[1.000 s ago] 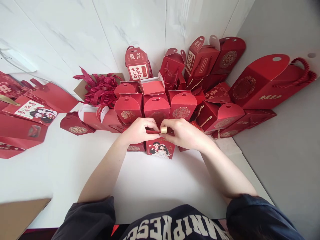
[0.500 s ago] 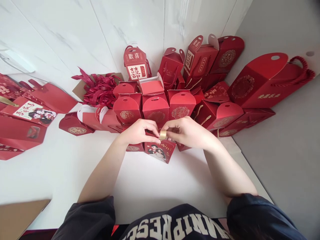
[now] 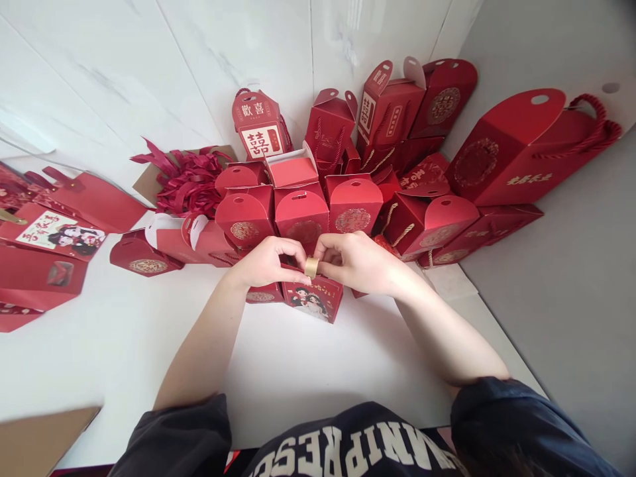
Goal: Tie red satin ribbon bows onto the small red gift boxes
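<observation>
A short loop of gold ribbon (image 3: 311, 267) shows between my two hands, above a red gift box (image 3: 318, 303) with a cartoon couple printed on it. My left hand (image 3: 265, 262) pinches the ribbon from the left, thumb and fingers closing near its edge. From the other side, my right hand (image 3: 358, 263) grips it between thumb and fingertips. My fingers cover the upper part of the box, so how the ribbon meets it cannot be made out.
Several red gift boxes (image 3: 354, 211) stand packed behind my hands against the tiled wall. A carton of dark red ribbons (image 3: 191, 182) sits at the back left. More red bags (image 3: 54, 232) lie far left, and a cardboard piece (image 3: 44, 440) is at the lower left.
The view has shifted slightly, so most things appear a little further left. Both hands still pinch the gold ribbon, whose loop is turned a little differently.
</observation>
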Tool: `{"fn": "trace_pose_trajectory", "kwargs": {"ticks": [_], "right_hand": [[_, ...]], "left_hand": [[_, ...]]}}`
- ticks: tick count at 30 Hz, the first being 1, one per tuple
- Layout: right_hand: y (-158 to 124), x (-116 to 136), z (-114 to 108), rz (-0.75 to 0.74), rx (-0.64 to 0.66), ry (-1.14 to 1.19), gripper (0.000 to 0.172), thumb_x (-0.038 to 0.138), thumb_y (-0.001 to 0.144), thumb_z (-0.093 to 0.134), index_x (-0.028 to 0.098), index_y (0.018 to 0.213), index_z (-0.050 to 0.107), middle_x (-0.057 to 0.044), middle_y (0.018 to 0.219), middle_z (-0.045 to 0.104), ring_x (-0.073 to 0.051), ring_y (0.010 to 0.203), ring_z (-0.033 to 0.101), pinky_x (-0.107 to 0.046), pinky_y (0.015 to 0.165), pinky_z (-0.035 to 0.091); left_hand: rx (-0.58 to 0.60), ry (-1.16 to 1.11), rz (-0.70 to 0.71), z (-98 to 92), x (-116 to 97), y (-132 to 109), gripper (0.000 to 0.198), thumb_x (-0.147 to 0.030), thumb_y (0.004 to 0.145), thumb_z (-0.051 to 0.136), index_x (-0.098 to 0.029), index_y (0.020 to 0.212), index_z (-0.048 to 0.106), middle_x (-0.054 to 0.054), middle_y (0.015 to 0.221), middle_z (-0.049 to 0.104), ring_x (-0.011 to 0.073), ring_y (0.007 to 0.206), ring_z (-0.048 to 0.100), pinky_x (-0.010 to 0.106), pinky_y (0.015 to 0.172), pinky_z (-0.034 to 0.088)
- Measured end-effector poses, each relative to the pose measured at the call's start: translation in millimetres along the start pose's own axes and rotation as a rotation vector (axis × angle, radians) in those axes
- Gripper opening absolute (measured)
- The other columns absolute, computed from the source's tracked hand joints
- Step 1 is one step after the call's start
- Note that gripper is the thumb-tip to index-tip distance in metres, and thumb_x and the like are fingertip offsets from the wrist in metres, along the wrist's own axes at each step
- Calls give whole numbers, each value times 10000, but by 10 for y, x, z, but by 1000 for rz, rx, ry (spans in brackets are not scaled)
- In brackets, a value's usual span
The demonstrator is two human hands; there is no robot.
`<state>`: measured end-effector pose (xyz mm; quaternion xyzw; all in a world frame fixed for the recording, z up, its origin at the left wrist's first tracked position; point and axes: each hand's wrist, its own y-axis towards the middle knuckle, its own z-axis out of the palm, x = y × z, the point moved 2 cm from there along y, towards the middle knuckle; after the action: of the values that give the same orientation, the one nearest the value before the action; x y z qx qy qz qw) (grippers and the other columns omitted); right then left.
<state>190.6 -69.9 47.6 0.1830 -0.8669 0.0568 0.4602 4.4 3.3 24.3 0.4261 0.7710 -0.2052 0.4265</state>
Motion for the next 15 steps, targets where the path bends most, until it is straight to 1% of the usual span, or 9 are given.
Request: {"fn": "trace_pose_trajectory", "kwargs": {"ticks": [3, 7, 9, 12, 15], "right_hand": [[-4, 17, -8, -11, -3, -2, 60, 169, 863, 563, 177, 810, 588, 53, 650, 649, -48, 471, 512, -198, 551, 398], [-14, 45, -23, -7, -1, -9, 66, 173, 869, 561, 169, 850, 624, 44, 680, 669, -47, 471, 521, -200, 554, 402], [-19, 55, -37, -7, 12, -20, 91, 182, 874, 558, 166, 841, 641, 41, 672, 669, -51, 476, 527, -202, 552, 401], [-23, 51, -59, -29, 78, -47, 159, 185, 887, 530, 167, 867, 687, 33, 671, 675, -58, 478, 531, -211, 547, 399], [-15, 8, -72, -47, 150, -66, 238, 174, 884, 511, 183, 979, 728, 17, 740, 711, -66, 486, 530, -222, 551, 409]], "left_hand": [[-3, -2, -8, -3, 6, 1, 259, -289, 682, 836, -132, 666, 630, -10, 723, 615, 97, 667, 560, 209, 650, 460], [-5, 12, -6, -1, -4, -1, 258, -294, 686, 835, -131, 664, 636, -5, 727, 614, 98, 667, 557, 207, 639, 456], [1, 11, 7, -2, -4, -3, 256, -294, 687, 834, -130, 664, 639, -1, 727, 615, 101, 666, 559, 208, 636, 460], [20, 7, 20, -12, 18, -7, 219, -276, 698, 824, -130, 685, 661, 8, 742, 629, 106, 670, 572, 210, 645, 475], [39, 10, 23, -33, 51, -11, 168, -268, 732, 798, -133, 728, 698, 26, 777, 660, 116, 692, 603, 215, 669, 495]]}}
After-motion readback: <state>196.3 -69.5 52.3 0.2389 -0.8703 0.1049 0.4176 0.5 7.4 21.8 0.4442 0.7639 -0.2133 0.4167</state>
